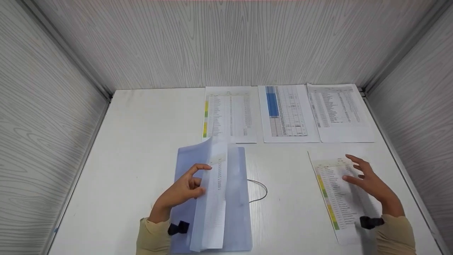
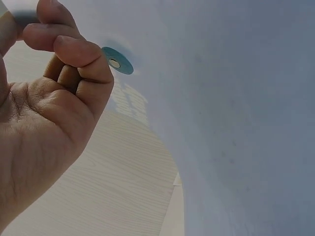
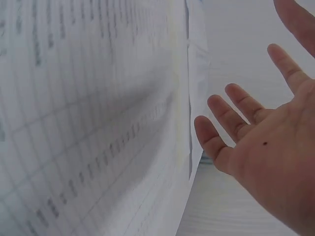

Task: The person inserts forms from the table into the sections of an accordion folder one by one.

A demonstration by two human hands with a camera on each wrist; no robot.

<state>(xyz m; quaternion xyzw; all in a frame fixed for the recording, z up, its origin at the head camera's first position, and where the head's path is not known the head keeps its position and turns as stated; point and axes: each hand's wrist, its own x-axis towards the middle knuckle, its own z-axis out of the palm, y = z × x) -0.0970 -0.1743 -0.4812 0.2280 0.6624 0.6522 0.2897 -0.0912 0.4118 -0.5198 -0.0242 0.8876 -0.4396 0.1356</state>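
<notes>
The colour-banded printed sheet (image 1: pixel 334 198) lies beneath the nearer right hand (image 1: pixel 371 181), long axis running wrist to fingertips; that hand is loosely spread, holding nothing. The left hand (image 1: pixel 182 189) grips the plastic folder's raised cover (image 1: pixel 200 221).

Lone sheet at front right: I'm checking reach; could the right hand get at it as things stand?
Probably yes: the right hand is above the sheet, its fingers spread and holding nothing, and no object shows between hand and sheet.

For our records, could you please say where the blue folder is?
The blue folder lies at the head view's lower centre, by the left hand, left of the printed sheet under the right hand.
</notes>
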